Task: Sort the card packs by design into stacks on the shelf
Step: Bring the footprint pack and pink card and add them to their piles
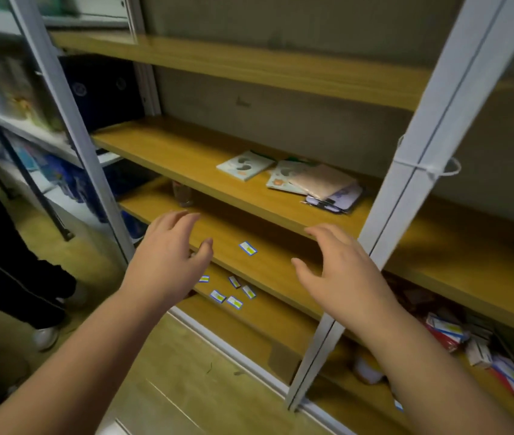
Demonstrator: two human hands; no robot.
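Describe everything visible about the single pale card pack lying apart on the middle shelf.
The pale card pack is a flat, square, whitish-green sleeve, printed with dark rounded shapes and a small orange mark near its front edge. It lies face up and turned at an angle on the wooden shelf, just left of the loose pile of packs with a narrow gap between. Neither hand touches it.

1. Just below the left hand (167,259), a small card pack (204,279) is partly covered by the wrist; its design is too small to read.
2. Beyond the right hand (340,271), the pile of packs (315,180) overlaps, so the lower ones are mostly hidden.
3. Far left of the left hand, the side shelves' contents (14,98) are blurred.
4. Right of the right forearm, the heap of boxes (456,334) is dim, partly hidden under the shelf board and cut off by the edge.
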